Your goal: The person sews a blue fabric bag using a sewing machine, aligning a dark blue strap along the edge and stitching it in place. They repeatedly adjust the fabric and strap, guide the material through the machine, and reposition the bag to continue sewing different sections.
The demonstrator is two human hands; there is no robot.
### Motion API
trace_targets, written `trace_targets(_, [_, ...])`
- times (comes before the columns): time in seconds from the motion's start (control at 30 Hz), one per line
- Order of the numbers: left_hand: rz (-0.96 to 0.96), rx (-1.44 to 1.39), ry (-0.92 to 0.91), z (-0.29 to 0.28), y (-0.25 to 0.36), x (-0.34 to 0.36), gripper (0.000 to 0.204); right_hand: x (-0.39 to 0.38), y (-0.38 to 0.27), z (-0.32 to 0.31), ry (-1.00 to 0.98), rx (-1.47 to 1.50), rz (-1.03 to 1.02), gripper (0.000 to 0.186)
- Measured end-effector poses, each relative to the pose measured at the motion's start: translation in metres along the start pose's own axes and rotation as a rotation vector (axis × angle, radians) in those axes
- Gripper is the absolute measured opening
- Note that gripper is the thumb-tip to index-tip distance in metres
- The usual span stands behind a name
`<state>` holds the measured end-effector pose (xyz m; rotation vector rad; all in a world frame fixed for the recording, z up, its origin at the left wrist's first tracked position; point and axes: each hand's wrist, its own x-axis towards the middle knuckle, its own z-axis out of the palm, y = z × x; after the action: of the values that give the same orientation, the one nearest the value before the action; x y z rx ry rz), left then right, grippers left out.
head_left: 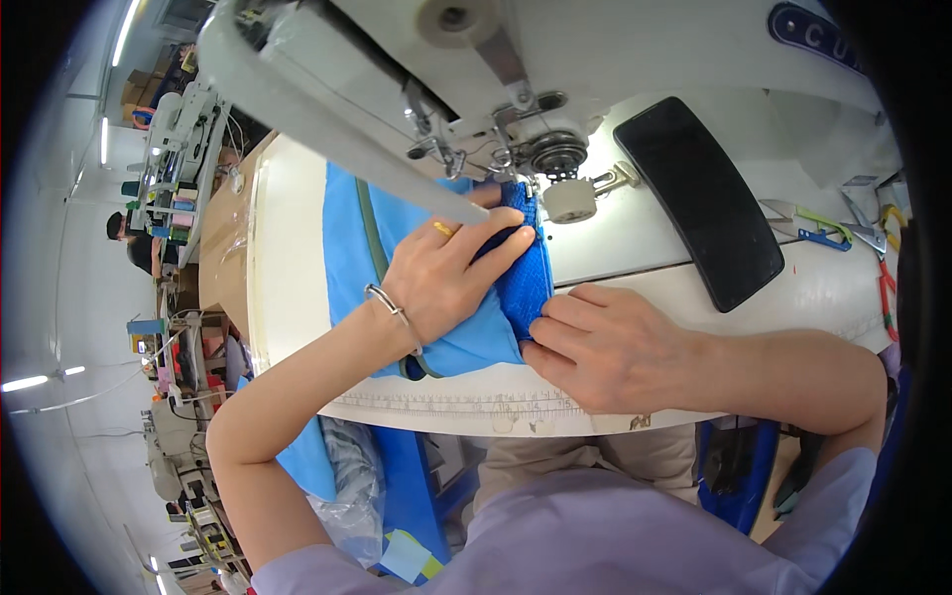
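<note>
Light blue fabric (350, 248) with a dark green band and a darker blue mesh strip (526, 278) lies under the sewing machine's needle area (531, 198). My left hand (446, 268) rests on the fabric, fingers stretched over the mesh strip just left of the presser foot, with a metal bangle at the wrist. My right hand (605, 347) is closed on the lower right corner of the fabric, fingers curled at the mesh edge, below the needle. The undersides of both hands' fingers are hidden.
A black phone (698, 203) lies right of the needle, with scissors (868, 226) and other tools farther right. The white table edge (466, 421) curves along my lap. At far left stand other machines (178, 149) and a co-worker (139, 243).
</note>
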<state>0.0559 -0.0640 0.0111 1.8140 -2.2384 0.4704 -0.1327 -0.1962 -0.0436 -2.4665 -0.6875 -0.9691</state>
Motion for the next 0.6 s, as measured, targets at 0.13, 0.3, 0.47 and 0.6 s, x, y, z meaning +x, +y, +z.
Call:
trace_targets(0.13, [-0.062,-0.121,0.042,0.008,-0.003,-0.017,0.041,0.003,0.002,-0.003,-0.007,-0.001,-0.017,0.014])
trace_targets(0.3, [-0.074,-0.143,0.147,0.015,0.000,-0.019,0.039,0.006,0.003,-0.003,0.008,0.022,-0.028,0.013])
trace_targets(0.47, [-0.086,-0.109,0.160,0.019,0.004,-0.017,0.036,0.005,0.003,-0.006,-0.029,0.033,-0.024,0.012])
trace_targets(0.6, [-0.094,-0.079,0.151,0.016,0.006,-0.015,0.035,0.006,0.003,-0.006,-0.024,0.046,-0.007,0.013])
